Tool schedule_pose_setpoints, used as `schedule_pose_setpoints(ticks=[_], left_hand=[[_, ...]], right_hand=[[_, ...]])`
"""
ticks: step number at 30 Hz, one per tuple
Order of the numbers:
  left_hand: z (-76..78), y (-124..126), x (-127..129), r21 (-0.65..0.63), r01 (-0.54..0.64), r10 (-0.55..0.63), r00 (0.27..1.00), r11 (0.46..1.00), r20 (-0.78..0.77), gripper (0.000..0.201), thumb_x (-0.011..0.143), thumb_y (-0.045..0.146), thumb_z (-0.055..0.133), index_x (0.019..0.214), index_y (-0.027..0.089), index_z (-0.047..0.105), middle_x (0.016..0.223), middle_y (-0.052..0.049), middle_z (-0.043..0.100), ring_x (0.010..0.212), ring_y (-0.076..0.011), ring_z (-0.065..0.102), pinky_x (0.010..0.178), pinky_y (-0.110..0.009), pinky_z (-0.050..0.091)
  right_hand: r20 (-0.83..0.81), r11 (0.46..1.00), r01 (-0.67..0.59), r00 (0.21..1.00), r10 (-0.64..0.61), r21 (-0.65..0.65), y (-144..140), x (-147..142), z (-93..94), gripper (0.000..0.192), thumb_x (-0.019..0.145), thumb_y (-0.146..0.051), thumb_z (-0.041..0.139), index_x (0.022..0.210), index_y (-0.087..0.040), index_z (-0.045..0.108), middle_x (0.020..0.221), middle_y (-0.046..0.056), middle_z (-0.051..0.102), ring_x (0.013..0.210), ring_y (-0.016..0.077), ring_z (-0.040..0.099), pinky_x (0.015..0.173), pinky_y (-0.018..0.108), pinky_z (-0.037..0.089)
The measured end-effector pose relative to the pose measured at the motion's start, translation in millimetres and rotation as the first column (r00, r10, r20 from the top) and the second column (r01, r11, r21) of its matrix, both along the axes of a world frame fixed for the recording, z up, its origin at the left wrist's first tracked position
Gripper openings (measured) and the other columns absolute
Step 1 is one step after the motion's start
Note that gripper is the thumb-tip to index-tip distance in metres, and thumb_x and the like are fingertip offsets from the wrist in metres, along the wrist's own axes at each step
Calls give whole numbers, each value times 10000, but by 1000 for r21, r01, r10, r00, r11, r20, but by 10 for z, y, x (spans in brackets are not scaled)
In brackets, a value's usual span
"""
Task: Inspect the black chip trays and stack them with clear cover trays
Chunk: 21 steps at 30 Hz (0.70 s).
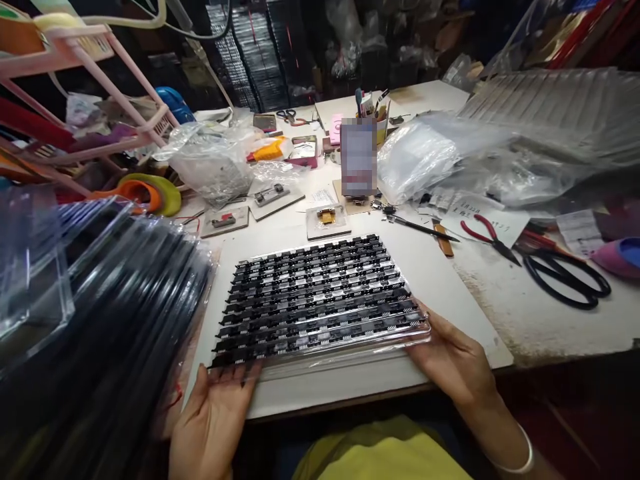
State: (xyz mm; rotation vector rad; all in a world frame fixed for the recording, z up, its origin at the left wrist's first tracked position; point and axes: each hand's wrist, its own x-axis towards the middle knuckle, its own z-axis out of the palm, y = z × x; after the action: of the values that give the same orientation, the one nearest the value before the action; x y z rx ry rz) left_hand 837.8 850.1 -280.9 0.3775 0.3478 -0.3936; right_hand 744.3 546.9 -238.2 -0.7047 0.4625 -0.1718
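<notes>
A clear plastic tray [345, 357] filled with rows of small black components [315, 293] lies on a white board [440, 280] in front of me. My left hand [213, 417] grips the tray's near left corner, palm up, with the fingers under its edge. My right hand [453, 360] holds the near right corner, thumb along the tray's side. The tray is slightly raised at the front edge.
A tall stack of similar trays [100, 313] fills the left side. Black scissors [567, 280] and red pliers [487, 237] lie to the right. Plastic bags [450, 157], small jigs [273, 197] and a tape roll [150, 193] crowd the back.
</notes>
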Motion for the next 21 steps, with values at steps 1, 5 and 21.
schedule_pose_setpoints(ticks=[1, 5, 21], left_hand=[[-12, 4, 1, 2, -5, 5, 1000, 1000, -14, 514, 947, 113, 158, 1362, 237, 437, 1180, -164, 632, 1144, -273, 561, 931, -580, 412], [-46, 14, -4, 14, -33, 33, 999, 999, -9, 485, 953, 141, 197, 1356, 250, 445, 1207, -161, 618, 1139, -270, 567, 929, -579, 417], [105, -96, 25, 165, -80, 116, 967, 983, -225, 467, 957, 191, 209, 1162, 283, 619, 1018, -71, 715, 955, -208, 666, 876, -494, 507]], right_hand=[[12, 1000, -15, 1000, 15, -6, 2, -13, -3, 311, 886, -276, 498, 1148, -214, 654, 1231, 43, 619, 1189, 235, 518, 1081, 440, 363], [51, 995, -95, 994, 95, 1, 19, -43, 2, 357, 916, -292, 468, 1256, -259, 571, 1320, 38, 552, 1246, 235, 467, 1086, 471, 339], [15, 996, -74, 997, 73, 43, 6, -29, 43, 364, 888, -281, 538, 1244, -217, 575, 1338, 62, 534, 1241, 236, 475, 1074, 447, 361]])
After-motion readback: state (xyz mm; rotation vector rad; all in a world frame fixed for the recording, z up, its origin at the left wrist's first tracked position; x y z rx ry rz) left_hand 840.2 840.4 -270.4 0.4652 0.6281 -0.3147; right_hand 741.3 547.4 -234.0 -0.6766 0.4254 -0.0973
